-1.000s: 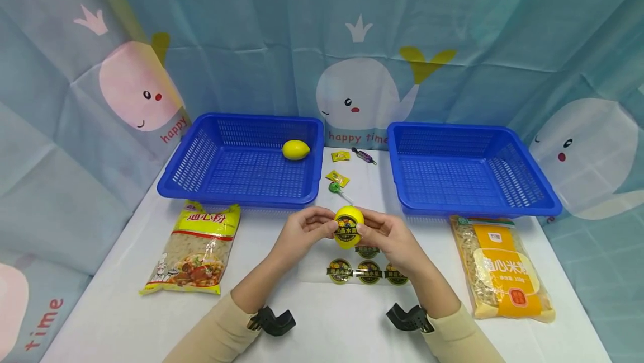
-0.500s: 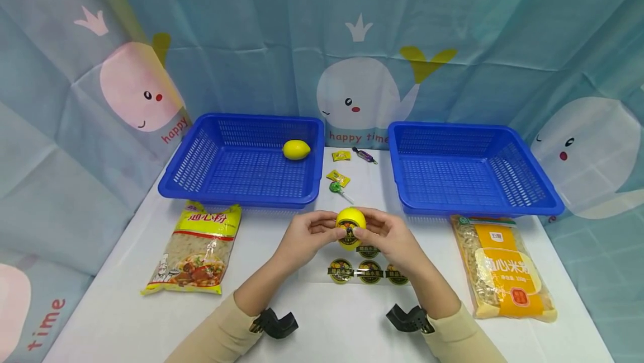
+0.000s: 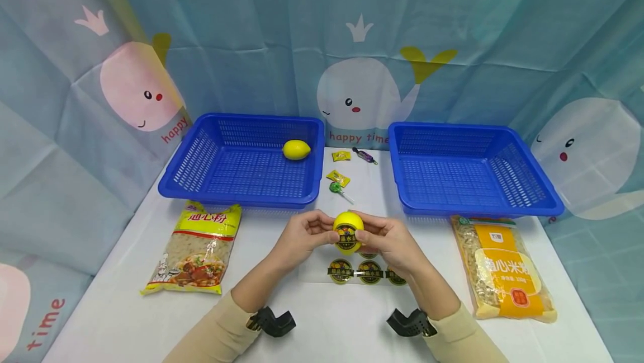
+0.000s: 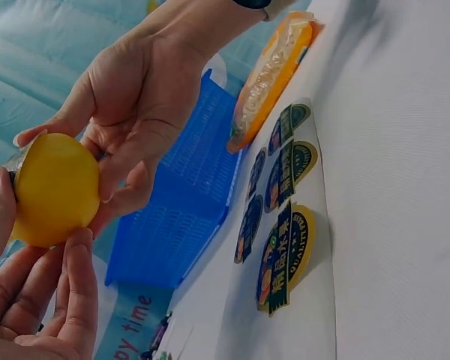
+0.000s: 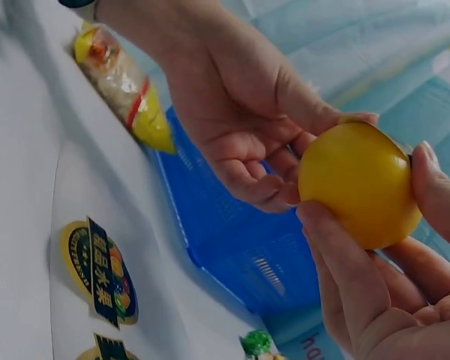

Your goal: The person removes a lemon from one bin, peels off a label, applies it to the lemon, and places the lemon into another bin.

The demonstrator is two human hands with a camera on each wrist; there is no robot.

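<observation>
Both hands hold a yellow lemon [image 3: 349, 218] above the table, its end turned upward. A round black and gold fruit sticker [image 3: 347, 237] lies on the side facing me. My left hand [image 3: 303, 238] grips the lemon from the left, thumb at the sticker's left edge. From the right, my right hand [image 3: 392, 241] pinches it with the thumb at the sticker's other edge. In the left wrist view, an edge of the sticker stands off the lemon [image 4: 58, 191] near the thumbs. Below lies a clear sheet [image 3: 314, 273] with several matching stickers [image 3: 370, 272].
A blue basket [image 3: 236, 202] at back left holds another lemon [image 3: 296, 150]; a second blue basket [image 3: 478, 210] stands at back right. Wrapped candies [image 3: 338, 178] and a green lollipop [image 3: 335, 187] lie between. Pasta bags flank the hands, one yellow [image 3: 196, 251], one orange [image 3: 505, 270].
Half a second ago both thumbs met over the sticker's middle; now they have spread to its sides and more of the print shows. The lemon has shifted slightly down and left.
</observation>
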